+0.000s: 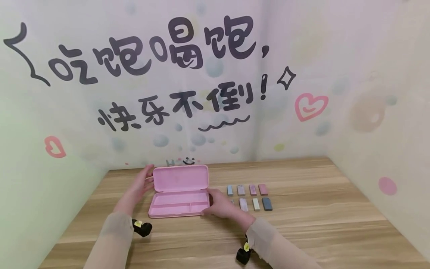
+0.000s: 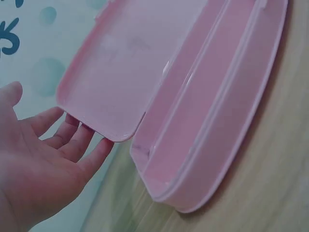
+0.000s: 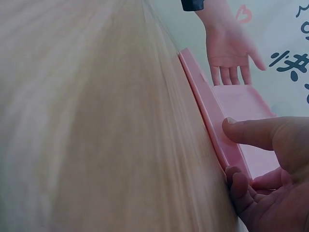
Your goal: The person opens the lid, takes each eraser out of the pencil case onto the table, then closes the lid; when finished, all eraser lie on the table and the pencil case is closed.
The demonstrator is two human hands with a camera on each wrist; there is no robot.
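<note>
A pink pencil case lies on the table with its lid raised and leaning back. Its base is split by low dividers, and the compartments are bare. At the lid's left end is my left hand; in the left wrist view the fingers reach behind the lid's edge, thumb held away from it. My right hand grips the base's right end. The right wrist view has its thumb over the wall and the other fingers bent at the end.
Several small eraser-like blocks stand in two rows right of the case, among them a dark blue one, a white one and a pink one. My right hand partly hides one block. A printed cloth hangs behind the wooden table.
</note>
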